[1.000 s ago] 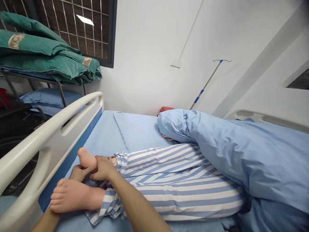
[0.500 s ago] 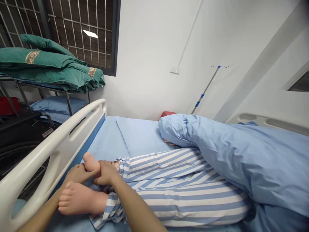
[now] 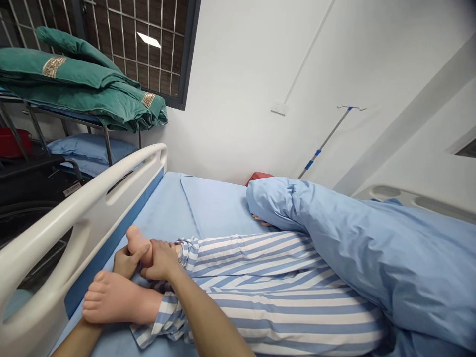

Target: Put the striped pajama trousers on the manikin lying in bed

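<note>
Two bare hands are on one foot of a lying figure, just inside the bed rail (image 3: 85, 198). The right hand (image 3: 159, 260) is clenched around the far foot (image 3: 137, 242) near the ankle, its fingers closed over the top. The left hand (image 3: 125, 263) comes from the rail side and grasps the same foot from below, its fingers (image 3: 139, 253) pressed along the foot. The near foot (image 3: 115, 305) lies closer to the rail, ungripped, and appears to rest across the left forearm (image 3: 76, 339). The far foot points upward, and its leg, in striped trousers (image 3: 267, 277), runs lengthwise away from the hands toward a blue quilt (image 3: 357, 238). Beyond the rail, green quilts (image 3: 74, 84) sit on a metal rack (image 3: 55, 116), with a blue pillow (image 3: 91, 148) below.
</note>
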{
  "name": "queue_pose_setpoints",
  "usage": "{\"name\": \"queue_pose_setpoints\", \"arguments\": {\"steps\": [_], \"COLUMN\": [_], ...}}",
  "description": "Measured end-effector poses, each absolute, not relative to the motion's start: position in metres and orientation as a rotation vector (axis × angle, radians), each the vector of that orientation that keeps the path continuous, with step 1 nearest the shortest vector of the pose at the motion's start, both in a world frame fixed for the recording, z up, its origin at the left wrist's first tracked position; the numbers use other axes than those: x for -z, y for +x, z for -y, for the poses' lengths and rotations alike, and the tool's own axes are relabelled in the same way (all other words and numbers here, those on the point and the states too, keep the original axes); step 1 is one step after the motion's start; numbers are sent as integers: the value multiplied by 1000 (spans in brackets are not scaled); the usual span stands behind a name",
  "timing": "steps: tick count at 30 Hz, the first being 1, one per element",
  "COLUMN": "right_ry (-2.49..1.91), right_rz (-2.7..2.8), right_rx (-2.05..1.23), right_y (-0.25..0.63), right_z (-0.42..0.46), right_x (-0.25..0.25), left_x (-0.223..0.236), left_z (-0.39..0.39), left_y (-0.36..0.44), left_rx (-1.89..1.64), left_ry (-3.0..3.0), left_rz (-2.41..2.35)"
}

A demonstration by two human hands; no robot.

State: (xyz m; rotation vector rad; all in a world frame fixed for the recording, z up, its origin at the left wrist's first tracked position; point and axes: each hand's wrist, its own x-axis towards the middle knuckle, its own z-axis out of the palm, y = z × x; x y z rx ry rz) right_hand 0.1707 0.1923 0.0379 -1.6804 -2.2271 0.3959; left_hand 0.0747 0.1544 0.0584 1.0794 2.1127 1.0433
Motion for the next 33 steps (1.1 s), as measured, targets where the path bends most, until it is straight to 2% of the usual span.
{"name": "queue_pose_setpoints", "arguments": {"steps": [4, 6, 13, 21, 33], "right_ry": [-1675, -1680, -1668, -1650, -1663], "right_rz": [2220, 2213, 2222, 2223, 2224], "right_rx": [-403, -403, -399, -356, -326], "right_y": [171, 171, 170, 171, 171], "right_z": [-191, -190, -188, -189, -186], "right_x": [-38, -39, -38, -35, -35], "left_x": [-51, -47, -44, -52, -61], "left_z": [-137, -138, -141, -140, -142], "left_y": [90, 90, 83, 90, 92], "left_rx": [-1108, -1052, -1231, -1125, -1078], "left_ry": [845, 930, 984, 983, 841], "left_rz": [-2827, -2938, -2743, -2960, -2894]}}
